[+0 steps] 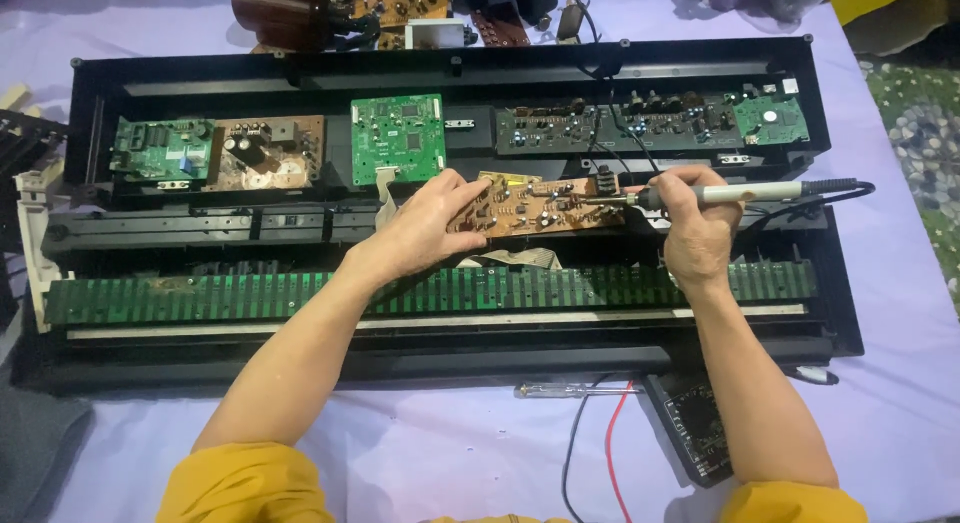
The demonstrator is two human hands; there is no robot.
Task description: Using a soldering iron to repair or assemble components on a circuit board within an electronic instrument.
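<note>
Right hand (697, 228) fingers closed around the grey handle of a soldering iron (720, 194), pen-style grip, thumb and forefinger near the front of the handle; iron lies nearly level, tip pointing left and resting on or just over the right end of the brown circuit board (535, 207) — contact too fine to confirm. Left hand (430, 223) fingers curled narrow, pinching the left end of that same board, thumb below the edge, fingertips on top, holding it tilted up off the chassis. Board sits between the two hands, component side up, left end under the left fingertips, right end just ahead of the iron tip. Step in hand looks like soldering or desoldering a joint at the board's right end; the next move likely calls for a steady board and tip kept on one joint, clear of neighbouring parts. Outward: board hovers over the middle of an opened black keyboard case (840, 313); long green key-contact strip (200, 298) runs below the hands, green circuit board (397, 138) and other boards are mounted behind. Iron's black cord (850, 193) trails right. Screwdriver (560, 390), red wire (612, 453) and black multimeter (695, 428) lie on the lilac cloth (450, 453) near the forearms.
</note>
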